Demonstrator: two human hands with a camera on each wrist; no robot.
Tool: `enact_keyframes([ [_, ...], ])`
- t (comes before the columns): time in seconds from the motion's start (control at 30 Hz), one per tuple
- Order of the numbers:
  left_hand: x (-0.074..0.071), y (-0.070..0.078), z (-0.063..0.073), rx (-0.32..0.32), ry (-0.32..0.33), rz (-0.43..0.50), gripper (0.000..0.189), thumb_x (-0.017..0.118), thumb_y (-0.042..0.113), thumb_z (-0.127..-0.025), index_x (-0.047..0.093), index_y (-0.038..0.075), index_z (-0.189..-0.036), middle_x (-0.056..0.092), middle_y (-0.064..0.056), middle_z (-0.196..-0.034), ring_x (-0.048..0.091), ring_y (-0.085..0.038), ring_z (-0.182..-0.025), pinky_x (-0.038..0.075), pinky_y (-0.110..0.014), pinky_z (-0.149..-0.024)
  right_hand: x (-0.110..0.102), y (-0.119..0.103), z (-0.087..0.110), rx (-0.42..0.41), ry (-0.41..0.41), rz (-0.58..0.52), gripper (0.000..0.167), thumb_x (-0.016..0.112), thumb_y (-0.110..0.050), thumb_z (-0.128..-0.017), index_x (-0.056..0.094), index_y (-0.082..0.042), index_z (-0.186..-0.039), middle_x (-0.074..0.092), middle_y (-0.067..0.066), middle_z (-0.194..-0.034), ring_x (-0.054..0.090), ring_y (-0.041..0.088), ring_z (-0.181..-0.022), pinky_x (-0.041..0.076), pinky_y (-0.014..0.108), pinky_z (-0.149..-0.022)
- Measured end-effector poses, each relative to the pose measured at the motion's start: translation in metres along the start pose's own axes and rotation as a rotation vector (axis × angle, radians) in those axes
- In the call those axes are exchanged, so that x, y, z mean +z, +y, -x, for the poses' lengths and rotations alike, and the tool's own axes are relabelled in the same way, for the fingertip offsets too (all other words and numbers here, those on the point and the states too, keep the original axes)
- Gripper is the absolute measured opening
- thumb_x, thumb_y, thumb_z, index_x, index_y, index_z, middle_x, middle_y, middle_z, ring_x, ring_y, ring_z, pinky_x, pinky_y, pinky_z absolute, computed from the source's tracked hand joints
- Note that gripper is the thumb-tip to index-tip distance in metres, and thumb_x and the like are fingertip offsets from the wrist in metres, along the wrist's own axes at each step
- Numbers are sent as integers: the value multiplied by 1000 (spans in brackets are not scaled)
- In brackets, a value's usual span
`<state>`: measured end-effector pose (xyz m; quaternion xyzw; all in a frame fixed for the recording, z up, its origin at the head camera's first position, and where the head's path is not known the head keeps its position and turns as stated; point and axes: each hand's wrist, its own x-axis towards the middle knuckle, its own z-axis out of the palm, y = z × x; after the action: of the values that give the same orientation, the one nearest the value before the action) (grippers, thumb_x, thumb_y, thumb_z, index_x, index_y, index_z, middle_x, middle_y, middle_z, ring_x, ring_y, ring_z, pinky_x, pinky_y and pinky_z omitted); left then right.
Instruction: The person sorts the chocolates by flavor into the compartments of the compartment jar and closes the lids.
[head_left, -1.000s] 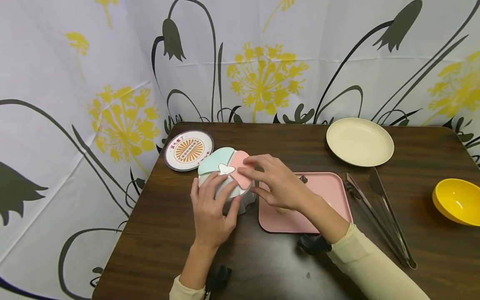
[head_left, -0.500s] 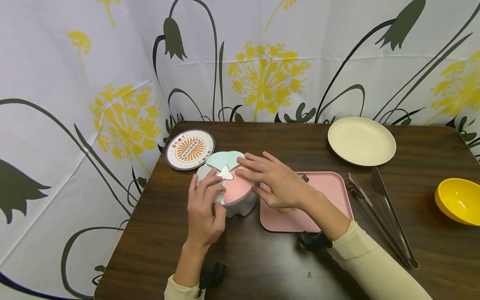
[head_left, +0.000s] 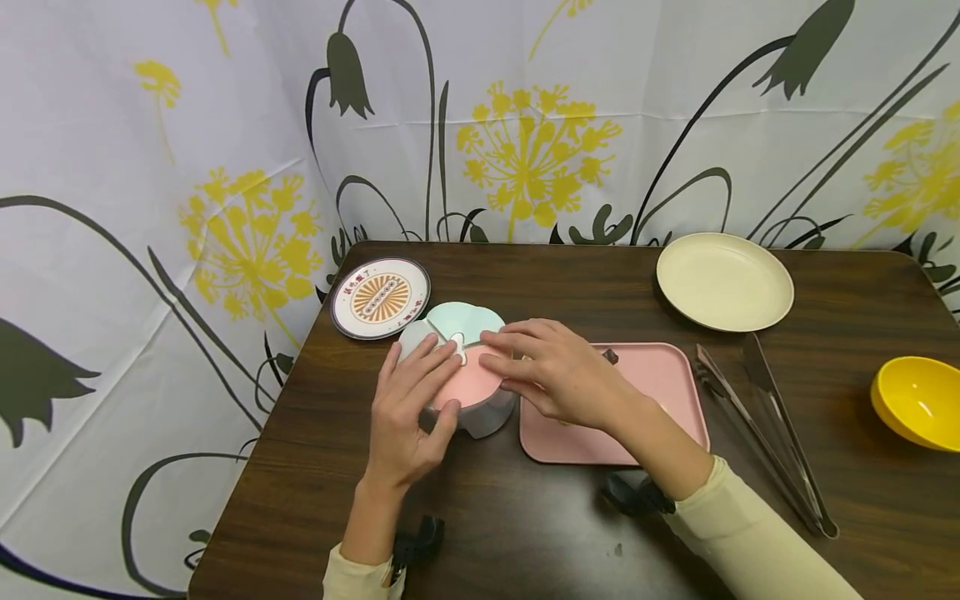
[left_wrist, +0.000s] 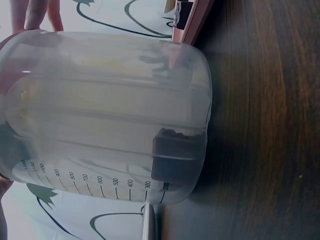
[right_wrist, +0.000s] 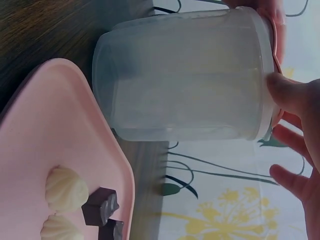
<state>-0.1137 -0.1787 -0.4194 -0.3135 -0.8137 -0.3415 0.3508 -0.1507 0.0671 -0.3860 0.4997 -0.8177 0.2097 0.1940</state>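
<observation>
A translucent plastic canister (left_wrist: 110, 110) with measuring marks stands upright on the table. Its round lid (head_left: 472, 379) has pink, mint and pale grey segments around a small white centre piece. My left hand (head_left: 408, 417) spans the lid's left side, fingers over the top and thumb at the near edge. From the right, my right hand (head_left: 558, 375) grips the lid's edge; in the right wrist view its thumb (right_wrist: 285, 92) presses the rim. A dark block (left_wrist: 177, 155) shows through the wall near the bottom.
Right beside the canister lies a pink tray (head_left: 663, 375) with cream swirled pieces (right_wrist: 66, 190) and dark chocolate-like pieces (right_wrist: 99, 206). A printed plate (head_left: 380, 298) sits back left, a cream plate (head_left: 723, 282) back right. Metal tongs (head_left: 738, 408) and a yellow bowl (head_left: 918, 404) are at right.
The lid has turned clockwise as seen from above: its pink segment came from the right to the front, mint moved to the back. Both hands shifted slightly on the lid.
</observation>
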Motion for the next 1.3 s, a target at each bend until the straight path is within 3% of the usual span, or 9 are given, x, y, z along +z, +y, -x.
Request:
enact_keyframes([
  [0.2, 2, -1, -2, 35, -37, 3, 48, 64, 43, -88, 71, 8, -120, 65, -7, -127, 53, -34, -126, 21, -62, -110, 0, -1, 5, -48, 19, -50, 46, 72, -9, -88, 62, -5, -132, 57, 7, -138, 46, 25, -134, 29, 42, -113],
  [0.33, 3, -2, -1, 49, -33, -5, 47, 64, 43, -89, 71, 8, -120, 66, -7, -127, 53, -34, -126, 22, -62, -110, -1, -1, 6, -47, 11, -41, 43, 70, -11, -90, 63, -9, -132, 57, 5, -139, 46, 21, -134, 33, 38, -111],
  [0.53, 6, -4, 0, 60, -10, -2, 45, 64, 44, -90, 73, 9, -117, 67, -6, -124, 54, -34, -125, 22, -63, -110, -5, -2, 6, -15, -17, -1, 39, 67, -14, -92, 66, -22, -130, 54, -1, -143, 45, 14, -134, 53, 35, -87],
  [0.8, 8, -4, -1, 81, 13, -6, 44, 65, 44, -90, 73, 9, -115, 68, -7, -122, 56, -35, -123, 23, -65, -108, -9, -1, 3, -6, -54, 11, 38, 64, -13, -94, 65, -24, -130, 55, -3, -141, 47, 12, -133, 56, 35, -68],
  [1.1, 10, -4, 0, 71, 35, -19, 45, 61, 46, -94, 73, 8, -114, 69, -6, -121, 57, -34, -121, 25, -63, -108, -11, 0, 1, 2, -42, -35, 40, 64, -8, -92, 67, -24, -129, 57, -5, -138, 50, 11, -129, 56, 36, -68],
  [1.3, 10, -4, 0, 57, 14, -26, 46, 50, 45, -100, 70, 8, -118, 67, -5, -124, 56, -33, -123, 25, -62, -109, -13, 2, -1, 27, -22, -71, 40, 66, -7, -92, 67, -23, -128, 61, -4, -134, 54, 11, -125, 57, 36, -72],
])
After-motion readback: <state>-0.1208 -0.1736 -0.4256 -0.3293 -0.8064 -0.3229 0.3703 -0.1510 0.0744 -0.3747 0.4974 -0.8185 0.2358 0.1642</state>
